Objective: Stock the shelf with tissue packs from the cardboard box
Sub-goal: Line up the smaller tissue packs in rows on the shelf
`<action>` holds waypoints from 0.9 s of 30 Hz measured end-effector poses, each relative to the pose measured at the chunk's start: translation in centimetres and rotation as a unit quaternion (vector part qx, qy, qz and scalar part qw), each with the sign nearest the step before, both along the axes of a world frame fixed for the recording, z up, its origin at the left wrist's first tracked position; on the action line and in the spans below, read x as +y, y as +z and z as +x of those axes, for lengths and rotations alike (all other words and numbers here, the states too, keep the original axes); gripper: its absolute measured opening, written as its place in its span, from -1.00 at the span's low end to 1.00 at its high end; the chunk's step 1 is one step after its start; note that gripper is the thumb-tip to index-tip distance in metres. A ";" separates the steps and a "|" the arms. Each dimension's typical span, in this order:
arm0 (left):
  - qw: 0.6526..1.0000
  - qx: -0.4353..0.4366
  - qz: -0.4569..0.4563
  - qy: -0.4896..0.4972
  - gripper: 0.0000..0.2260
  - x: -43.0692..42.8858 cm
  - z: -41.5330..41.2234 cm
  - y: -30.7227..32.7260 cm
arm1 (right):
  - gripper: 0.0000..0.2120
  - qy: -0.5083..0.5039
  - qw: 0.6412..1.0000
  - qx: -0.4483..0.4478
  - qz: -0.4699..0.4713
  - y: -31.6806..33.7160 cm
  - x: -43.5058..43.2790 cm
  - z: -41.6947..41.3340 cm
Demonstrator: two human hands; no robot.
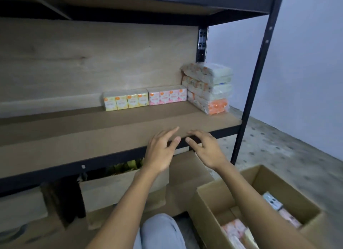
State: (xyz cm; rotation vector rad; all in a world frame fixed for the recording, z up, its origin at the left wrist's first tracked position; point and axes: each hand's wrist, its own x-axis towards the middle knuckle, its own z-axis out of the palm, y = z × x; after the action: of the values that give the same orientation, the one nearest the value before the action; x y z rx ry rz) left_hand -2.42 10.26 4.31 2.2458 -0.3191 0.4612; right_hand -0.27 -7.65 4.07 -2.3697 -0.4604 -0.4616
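A brown shelf board [92,133] in a black metal rack carries a yellow tissue pack [126,100], a pink tissue pack [167,97] to its right, and a stack of wrapped orange-and-white tissue bundles [208,88] at the right end. My left hand [160,152] and my right hand [206,150] hover side by side over the shelf's front edge, fingers spread, holding nothing. An open cardboard box [209,200] stands on the floor at the lower right, with several tissue packs [233,230] inside.
Under the shelf stands another cardboard box [118,189] with yellow-green items showing. The rack's black upright post [258,72] rises at the right. A speckled floor [278,146] and a pale wall lie beyond. My knee [159,230] is at the bottom.
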 end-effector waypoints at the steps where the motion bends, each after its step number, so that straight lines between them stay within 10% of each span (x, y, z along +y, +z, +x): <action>1: 1.000 -0.007 0.003 -0.013 -0.63 -1.1 -0.4 -0.5 | -0.60 -0.006 1.000 0.001 -0.002 -0.6 -0.9 -0.7; 27: 0.939 0.288 0.110 -0.149 -0.57 -19.7 2.0 -20.0 | -0.62 -0.185 0.953 0.224 -0.086 -21.6 -23.5 -1.9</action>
State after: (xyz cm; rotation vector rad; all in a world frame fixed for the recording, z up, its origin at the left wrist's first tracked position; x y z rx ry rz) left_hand -0.44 -9.46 -15.69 2.3710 -0.4041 -0.4126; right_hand -2.17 -31.18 -17.54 -2.6347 0.1615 -0.0326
